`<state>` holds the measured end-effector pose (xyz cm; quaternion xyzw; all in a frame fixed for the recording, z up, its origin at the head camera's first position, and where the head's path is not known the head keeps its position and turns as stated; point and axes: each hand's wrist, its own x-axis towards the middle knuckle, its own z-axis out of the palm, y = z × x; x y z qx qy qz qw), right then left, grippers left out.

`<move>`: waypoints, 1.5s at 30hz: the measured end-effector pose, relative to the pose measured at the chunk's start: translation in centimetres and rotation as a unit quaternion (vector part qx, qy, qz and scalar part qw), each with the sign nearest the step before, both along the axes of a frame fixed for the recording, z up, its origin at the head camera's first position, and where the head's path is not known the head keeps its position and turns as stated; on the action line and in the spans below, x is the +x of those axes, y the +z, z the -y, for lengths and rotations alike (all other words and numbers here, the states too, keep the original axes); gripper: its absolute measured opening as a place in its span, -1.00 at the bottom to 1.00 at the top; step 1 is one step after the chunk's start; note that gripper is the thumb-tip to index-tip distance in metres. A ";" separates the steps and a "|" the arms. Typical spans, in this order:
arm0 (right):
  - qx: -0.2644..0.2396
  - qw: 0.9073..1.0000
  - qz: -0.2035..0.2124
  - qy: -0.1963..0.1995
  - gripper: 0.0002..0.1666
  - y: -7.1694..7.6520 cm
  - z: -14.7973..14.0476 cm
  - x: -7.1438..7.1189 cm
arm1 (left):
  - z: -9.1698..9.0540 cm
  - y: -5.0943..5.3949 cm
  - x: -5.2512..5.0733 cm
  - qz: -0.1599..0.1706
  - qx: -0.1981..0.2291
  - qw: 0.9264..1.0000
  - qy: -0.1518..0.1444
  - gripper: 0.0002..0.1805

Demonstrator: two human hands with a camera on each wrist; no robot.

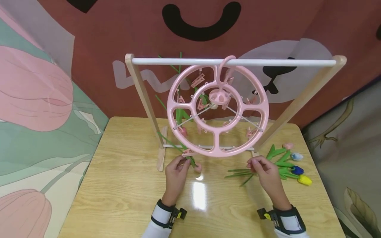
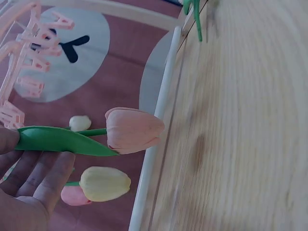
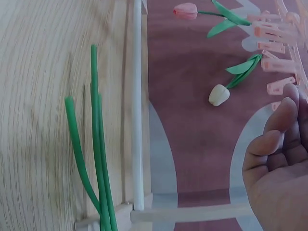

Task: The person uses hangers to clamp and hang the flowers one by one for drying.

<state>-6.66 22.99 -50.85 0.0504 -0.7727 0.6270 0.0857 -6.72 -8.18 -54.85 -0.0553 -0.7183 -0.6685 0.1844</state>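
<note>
Downward hung the bloom of a pale pink tulip [image 1: 197,168] as a person's left hand [image 1: 177,175] pinched it by its leaf and stem. A pink clothespin [image 1: 188,152] sat just above those fingertips, though whether it bit the stem could not be told.

Well apart, the right hand [image 1: 265,172] held nothing visible, its fingers loosely bent. Beneath and to the right of it, a bunch of tulips rested on the wood-grain table [image 1: 125,191]: a pink bloom [image 1: 287,145], a light blue one [image 1: 296,156], a dark blue one [image 1: 297,170] and a yellow one [image 1: 304,180], with green stems [image 1: 238,172] reaching left past that hand.

Above and just beyond both hands, a round pink clothes hanger [image 1: 217,145] hung by its hook from the white rod [image 1: 178,61] of a wooden-legged stand [image 1: 143,96]. Beyond the left hand, a white tulip [image 3: 219,95], a darker pink tulip [image 3: 186,11] and a pale yellow tulip [image 2: 105,184] dangled bloom-down. Black-and-white straps [image 1: 162,213] circled both wrists, and a bright reflection [image 1: 199,195] shone on the tabletop between the forearms.
</note>
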 end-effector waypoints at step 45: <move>0.470 0.881 -0.040 0.039 -0.76 -4.4 -7.7 -0.3 | -0.9 0.8 -1.3 -0.061 -0.111 0.992 -0.012 -0.75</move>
